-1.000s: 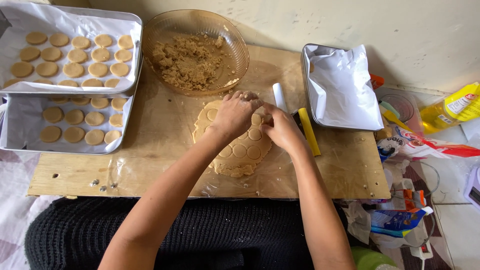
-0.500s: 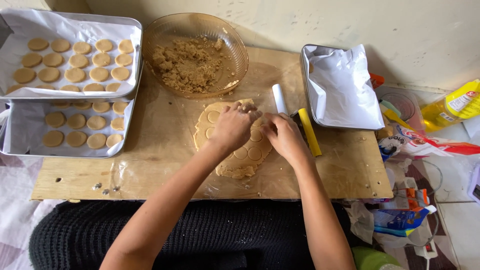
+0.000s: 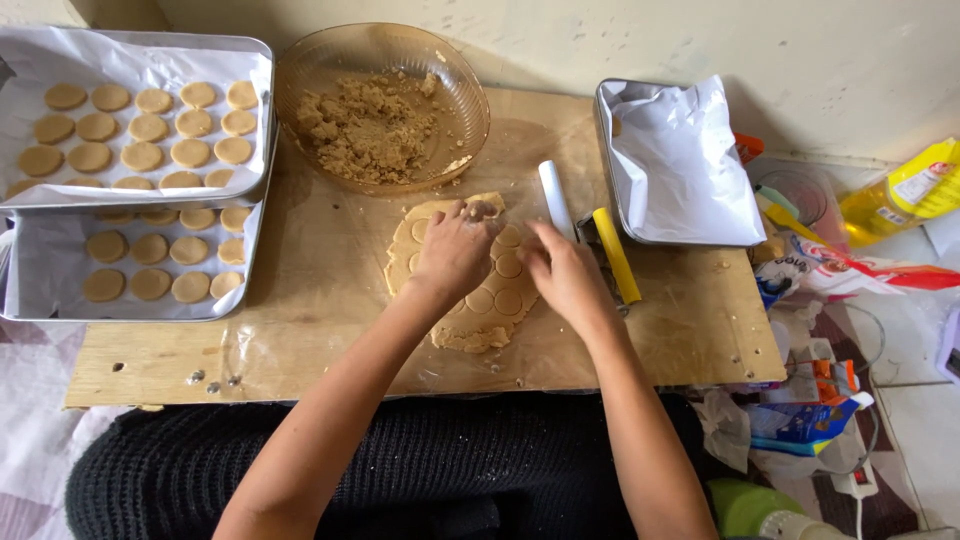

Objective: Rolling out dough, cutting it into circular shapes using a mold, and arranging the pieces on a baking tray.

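While two foil-lined metal trays (image 3: 255, 130) of round pale-brown biscuit discs sit stacked at the far left of the wooden board (image 3: 330, 330) that serves as the counter, the work itself happens at the board's middle. Just right of the trays stands a ribbed amber glass bowl (image 3: 465, 95) holding crumbly brown dough. Below it lies the flattened sheet of tan dough (image 3: 490, 320), already scored with several round cut-outs. The left hand (image 3: 455, 250) rests on the upper part of this sheet, fingers curled together and pressing down at its top edge; whether they grip a small cutter I cannot tell, as the fingers hide it. The right hand (image 3: 565, 275) lies on the sheet's right edge, fingers loosely together and flat, holding nothing that shows. Just beside it lie a white cylindrical roller (image 3: 555, 195) and a yellow flat scraper (image 3: 615, 255), and farther right an empty foil-lined metal tray (image 3: 680, 165). Judging by the rings, the step in hand is stamping rounds; the next move would call for a firm straight press close to the neighbouring circles without tearing them.
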